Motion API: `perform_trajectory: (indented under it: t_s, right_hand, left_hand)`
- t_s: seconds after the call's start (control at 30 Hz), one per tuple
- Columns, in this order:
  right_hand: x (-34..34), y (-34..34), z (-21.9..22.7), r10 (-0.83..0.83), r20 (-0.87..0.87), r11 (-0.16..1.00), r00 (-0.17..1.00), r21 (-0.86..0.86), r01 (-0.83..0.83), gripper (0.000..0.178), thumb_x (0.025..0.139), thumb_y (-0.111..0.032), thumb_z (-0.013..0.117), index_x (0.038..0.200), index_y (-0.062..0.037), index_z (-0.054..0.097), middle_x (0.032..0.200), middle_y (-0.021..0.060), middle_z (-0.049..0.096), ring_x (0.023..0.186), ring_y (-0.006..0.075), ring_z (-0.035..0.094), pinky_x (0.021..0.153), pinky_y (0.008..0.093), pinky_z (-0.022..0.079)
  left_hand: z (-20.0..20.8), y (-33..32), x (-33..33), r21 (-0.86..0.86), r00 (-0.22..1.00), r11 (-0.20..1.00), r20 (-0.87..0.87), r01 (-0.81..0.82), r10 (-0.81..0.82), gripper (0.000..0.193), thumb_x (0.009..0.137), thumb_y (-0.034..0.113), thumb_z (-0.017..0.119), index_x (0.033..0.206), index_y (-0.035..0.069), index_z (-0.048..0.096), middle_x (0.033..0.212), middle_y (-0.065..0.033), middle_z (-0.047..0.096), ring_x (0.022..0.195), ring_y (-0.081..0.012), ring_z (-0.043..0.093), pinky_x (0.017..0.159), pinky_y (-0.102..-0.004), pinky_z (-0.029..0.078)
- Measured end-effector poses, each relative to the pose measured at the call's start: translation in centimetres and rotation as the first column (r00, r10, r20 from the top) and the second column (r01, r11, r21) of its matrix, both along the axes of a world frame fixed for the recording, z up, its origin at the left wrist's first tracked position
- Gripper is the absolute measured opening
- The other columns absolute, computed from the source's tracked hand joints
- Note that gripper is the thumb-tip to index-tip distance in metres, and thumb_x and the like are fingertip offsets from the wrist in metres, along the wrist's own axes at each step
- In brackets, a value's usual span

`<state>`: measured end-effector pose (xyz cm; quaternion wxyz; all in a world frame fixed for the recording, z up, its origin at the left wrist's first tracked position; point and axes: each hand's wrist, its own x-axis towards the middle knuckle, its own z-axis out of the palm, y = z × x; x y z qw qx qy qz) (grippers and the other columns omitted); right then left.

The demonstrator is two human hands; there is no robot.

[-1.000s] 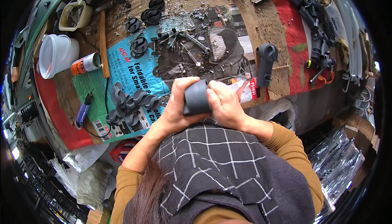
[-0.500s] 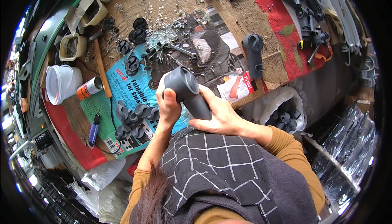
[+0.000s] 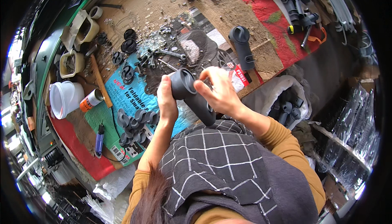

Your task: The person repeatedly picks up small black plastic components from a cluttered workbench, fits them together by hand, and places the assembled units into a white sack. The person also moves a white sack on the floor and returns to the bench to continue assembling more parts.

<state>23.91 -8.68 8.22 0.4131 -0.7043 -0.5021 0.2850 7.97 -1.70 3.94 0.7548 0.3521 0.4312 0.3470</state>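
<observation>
My left hand (image 3: 166, 101) is wrapped round the head of a dark grey plastic tube fitting (image 3: 200, 106). Its round, slotted end faces up, and its tubular leg slants down toward my apron. Beside the round end is my right hand (image 3: 220, 90), fingers bent and apart, with the fingertips close to the rim; whether they touch it I cannot tell. A like grey fitting (image 3: 243, 52) lies on the table to the right. Left of my left forearm sits a heap of curved grey plastic pieces (image 3: 134, 124). Several round black caps (image 3: 128, 73) lie beyond.
Loose washers and screws (image 3: 163, 28) cover the table's middle, near a wrench (image 3: 171, 54). At left stand a white tub (image 3: 65, 99), an orange can (image 3: 91, 100), a hammer (image 3: 101, 81) and a purple-handled tool (image 3: 99, 140). A bag of grey parts (image 3: 288, 109) stands at right.
My right hand has let go of the fitting's leg and moved up beside its round end. My left hand keeps hold. The whole view has shifted slightly.
</observation>
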Motion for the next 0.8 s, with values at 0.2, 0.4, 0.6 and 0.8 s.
perform_trajectory:
  t_s: [0.2, 0.4, 0.6, 0.8]
  right_hand:
    - [0.4, -0.9, -0.4, 0.144, -0.114, 0.989, 0.983, -0.017, -0.147, 0.026, 0.088, -0.026, 0.063, 0.089, -0.0026, 0.051, 0.083, 0.0133, 0.051, 0.082, 0.0298, 0.047, 0.075, 0.0399, 0.039]
    - [1.6, -2.9, -0.4, 0.114, -0.106, 0.993, 0.988, 0.048, -0.110, 0.025, 0.087, -0.025, 0.064, 0.091, -0.0034, 0.051, 0.084, 0.0118, 0.050, 0.083, 0.0290, 0.044, 0.077, 0.0397, 0.037]
    - [2.3, -5.2, -0.4, 0.054, -0.082, 0.998, 0.995, -0.015, -0.055, 0.046, 0.084, -0.035, 0.067, 0.110, -0.0024, 0.049, 0.099, 0.0157, 0.052, 0.096, 0.0327, 0.049, 0.088, 0.0431, 0.037]
    - [0.8, -7.0, -1.0, 0.067, 0.054, 0.997, 0.996, -0.032, -0.065, 0.096, 0.070, -0.027, 0.077, 0.143, 0.0030, 0.023, 0.128, 0.0272, 0.045, 0.120, 0.0414, 0.044, 0.104, 0.0469, 0.032]
  left_hand:
    - [0.2, -1.0, 1.5, -0.121, 0.996, 0.991, 0.081, 0.056, -0.046, 0.048, 0.099, 0.044, 0.041, 0.105, 0.001, 0.062, 0.095, -0.0064, 0.064, 0.087, -0.0146, 0.059, 0.083, -0.0298, 0.044]
    - [0.0, -1.2, 2.9, -0.182, 0.985, 0.972, 0.116, 0.150, -0.130, 0.046, 0.096, 0.048, 0.044, 0.101, 0.005, 0.062, 0.093, -0.0073, 0.066, 0.085, -0.0167, 0.062, 0.081, -0.0306, 0.048]
    - [0.2, -2.0, 5.0, -0.177, 0.985, 0.973, 0.118, 0.147, -0.127, 0.049, 0.096, 0.052, 0.043, 0.100, 0.007, 0.063, 0.093, -0.0050, 0.066, 0.086, -0.0152, 0.062, 0.082, -0.0307, 0.047]
    - [-0.8, -0.4, 6.3, -0.340, 0.997, 0.939, 0.066, 0.048, -0.027, 0.045, 0.094, 0.053, 0.045, 0.102, 0.011, 0.061, 0.088, -0.0006, 0.065, 0.082, -0.0109, 0.061, 0.075, -0.0293, 0.048]
